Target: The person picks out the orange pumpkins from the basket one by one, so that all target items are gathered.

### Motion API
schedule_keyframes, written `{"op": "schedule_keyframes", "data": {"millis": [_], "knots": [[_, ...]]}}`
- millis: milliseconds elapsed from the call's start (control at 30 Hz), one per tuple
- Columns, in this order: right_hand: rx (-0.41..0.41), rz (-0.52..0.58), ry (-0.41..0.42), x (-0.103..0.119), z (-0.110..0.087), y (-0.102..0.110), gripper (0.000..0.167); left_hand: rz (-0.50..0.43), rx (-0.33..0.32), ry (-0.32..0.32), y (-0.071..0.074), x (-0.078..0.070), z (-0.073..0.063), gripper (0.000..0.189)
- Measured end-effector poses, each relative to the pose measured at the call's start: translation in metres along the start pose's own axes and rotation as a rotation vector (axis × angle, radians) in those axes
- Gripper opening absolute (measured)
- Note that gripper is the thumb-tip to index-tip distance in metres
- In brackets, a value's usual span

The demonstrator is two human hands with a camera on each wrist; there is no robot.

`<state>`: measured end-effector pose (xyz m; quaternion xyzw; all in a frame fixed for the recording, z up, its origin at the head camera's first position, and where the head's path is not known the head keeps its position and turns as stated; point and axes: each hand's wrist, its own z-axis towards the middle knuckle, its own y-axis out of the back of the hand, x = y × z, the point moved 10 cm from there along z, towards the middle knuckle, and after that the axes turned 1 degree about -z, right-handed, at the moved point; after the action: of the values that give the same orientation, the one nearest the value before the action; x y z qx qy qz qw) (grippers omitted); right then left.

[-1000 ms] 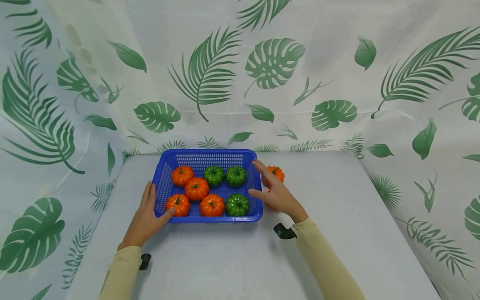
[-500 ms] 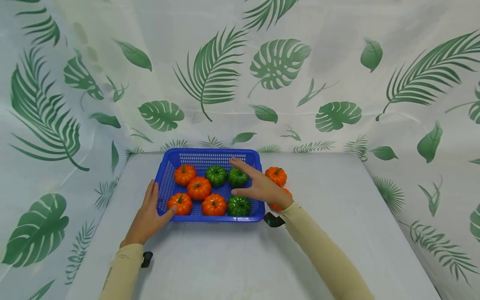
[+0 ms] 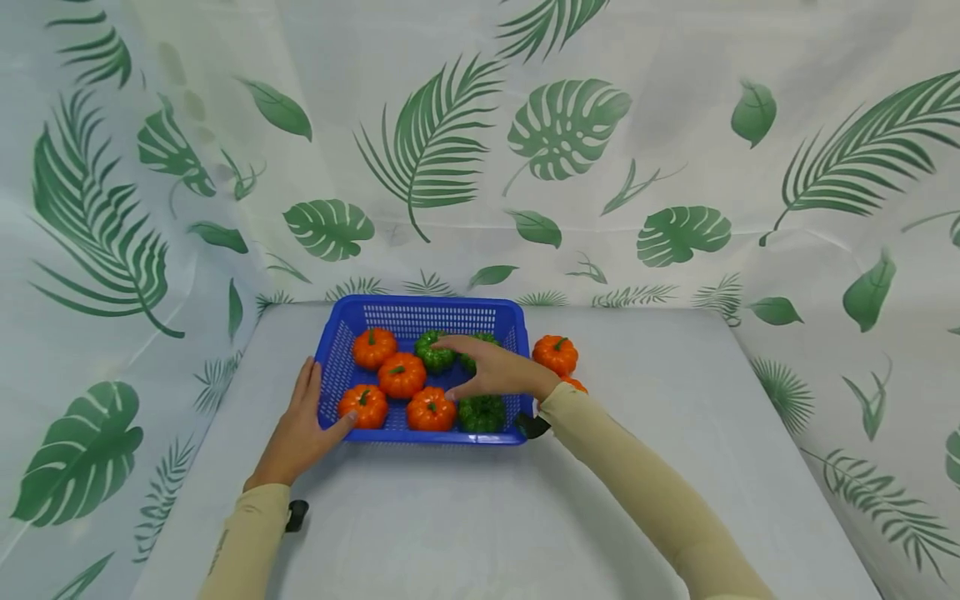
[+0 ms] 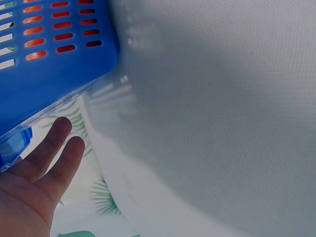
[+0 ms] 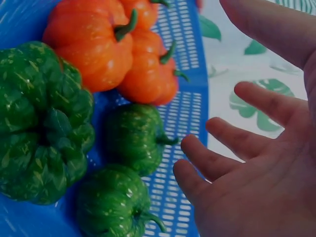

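Observation:
A blue perforated basket [image 3: 427, 437] holds several small orange pumpkins [image 3: 402, 375] on its left side and three green pumpkins [image 3: 482, 414] on its right. My left hand [image 3: 291, 442] lies along the basket's front left corner, straight fingers outside the left wall and thumb over the front rim; two spread fingers [image 4: 69, 155] show in the left wrist view. Above the green pumpkins hovers my right hand [image 3: 495, 368], thumb and fingers spread with nothing between them. It partly covers the back green ones. The right wrist view shows its fingers apart from the nearest green pumpkin [image 5: 44, 123].
Just right of the basket, two more orange pumpkins [image 3: 555, 356] sit on the white table [image 3: 450, 517], the front one mostly hidden by my right wrist. A leaf-printed white curtain [image 3: 450, 167] closes off the back and both sides.
My right hand has moved left from the basket's right rim to over the green pumpkins inside. The left hand stays at the corner, and the whole view has shifted slightly.

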<state>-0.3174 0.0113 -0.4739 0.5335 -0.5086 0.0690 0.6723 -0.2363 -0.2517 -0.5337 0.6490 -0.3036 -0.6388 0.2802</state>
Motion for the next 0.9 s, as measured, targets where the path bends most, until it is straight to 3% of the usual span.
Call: {"op": "schedule_keyframes", "data": {"millis": [533,900], "knots": [[0.267,-0.061,-0.069,-0.016,0.027,-0.037,0.076,0.006,-0.014,0.016,0.000,0.004,0.001,0.113],[0.328,-0.012,-0.073,-0.027,0.035,-0.053,0.073,0.008,-0.021,0.002,0.001,0.004,0.002,0.112]]}}
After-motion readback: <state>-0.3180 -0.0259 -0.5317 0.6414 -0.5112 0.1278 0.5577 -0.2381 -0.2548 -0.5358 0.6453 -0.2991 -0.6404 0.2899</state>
